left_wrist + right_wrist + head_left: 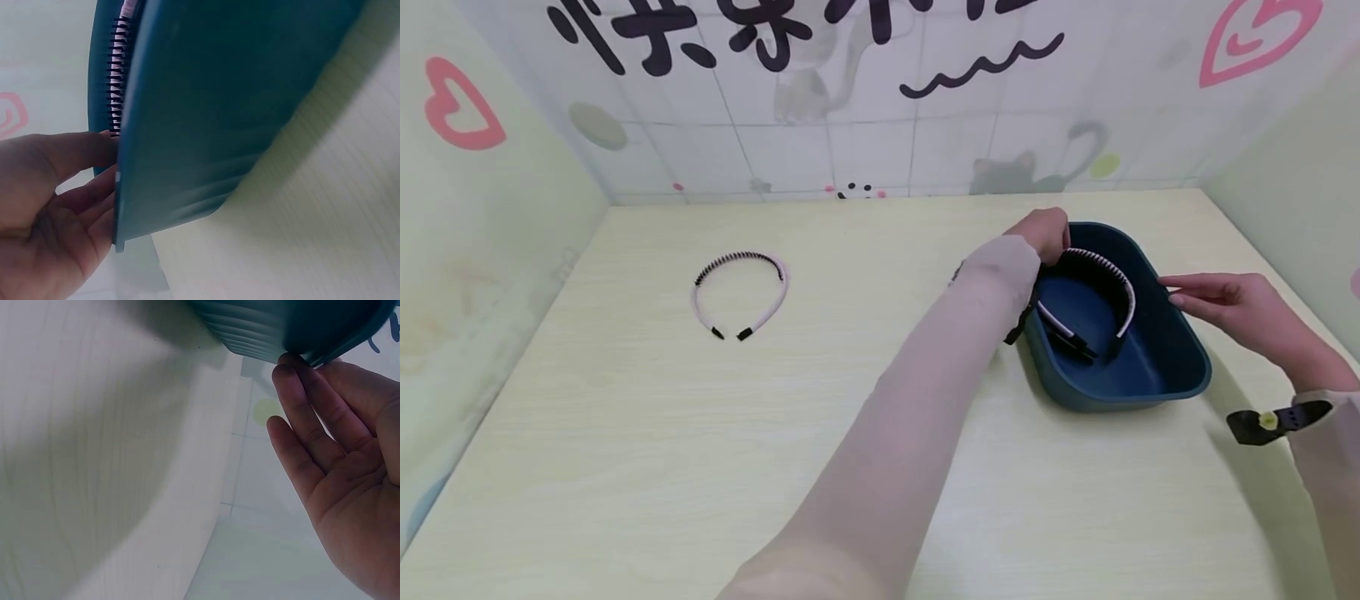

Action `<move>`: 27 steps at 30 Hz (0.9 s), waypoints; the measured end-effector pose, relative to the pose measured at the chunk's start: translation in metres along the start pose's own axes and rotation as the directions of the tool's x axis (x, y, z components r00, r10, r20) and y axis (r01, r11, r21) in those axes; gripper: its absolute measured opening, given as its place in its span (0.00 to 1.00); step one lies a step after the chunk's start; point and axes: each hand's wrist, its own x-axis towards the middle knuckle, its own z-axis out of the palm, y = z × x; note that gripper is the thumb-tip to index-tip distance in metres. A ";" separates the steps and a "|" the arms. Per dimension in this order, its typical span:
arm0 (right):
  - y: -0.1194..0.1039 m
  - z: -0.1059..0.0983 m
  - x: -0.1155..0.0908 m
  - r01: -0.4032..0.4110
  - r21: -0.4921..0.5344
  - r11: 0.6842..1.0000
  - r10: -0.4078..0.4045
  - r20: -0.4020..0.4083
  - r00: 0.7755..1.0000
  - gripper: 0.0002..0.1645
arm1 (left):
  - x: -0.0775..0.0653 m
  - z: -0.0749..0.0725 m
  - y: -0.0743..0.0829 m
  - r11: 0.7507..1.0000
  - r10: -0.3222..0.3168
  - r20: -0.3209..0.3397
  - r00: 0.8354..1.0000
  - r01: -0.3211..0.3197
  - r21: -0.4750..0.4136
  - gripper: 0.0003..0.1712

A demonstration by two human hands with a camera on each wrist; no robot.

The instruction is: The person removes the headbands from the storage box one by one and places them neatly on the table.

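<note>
In the head view a dark blue plastic bin (1123,392) stands on the right of the table. My left hand (1043,233) reaches over its left rim and holds a pale pink headband (1101,260) with dark teeth inside the bin; its black-tipped ends point toward the near side. The left wrist view shows the left hand (53,206) at the rim, thumb and fingertips by the toothed band (116,75), their tips partly hidden. My right hand (1247,312) pinches the bin's right rim with nearly straight fingers. In the right wrist view the right hand (344,450) touches the bin's edge.
Another pale pink headband (784,287) with dark teeth lies on the left side of the pale wooden table (700,450). Printed panels (850,150) rise at the back and both sides. Black straps (1262,425) sit on the wrists.
</note>
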 end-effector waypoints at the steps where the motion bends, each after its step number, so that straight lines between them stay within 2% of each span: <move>1: 0.000 0.000 0.000 -0.001 0.000 1.000 0.001 -0.001 1.000 0.21 | 0.000 0.000 0.000 1.000 0.000 -0.010 1.000 0.000 -0.002 0.14; 6: -0.001 -0.001 0.001 -0.008 -0.007 1.000 0.008 0.002 1.000 0.21 | -0.002 0.000 0.000 1.000 -0.019 -0.047 0.999 0.019 -0.007 0.19; 16: -0.002 -0.001 0.001 -0.012 0.002 1.000 0.012 0.009 1.000 0.21 | -0.010 -0.001 0.001 1.000 -0.010 -0.080 0.997 0.012 0.017 0.17; 27: -0.003 -0.002 0.000 -0.008 0.001 1.000 0.008 0.011 1.000 0.22 | -0.003 0.002 -0.004 1.000 0.001 -0.129 0.992 -0.002 -0.006 0.16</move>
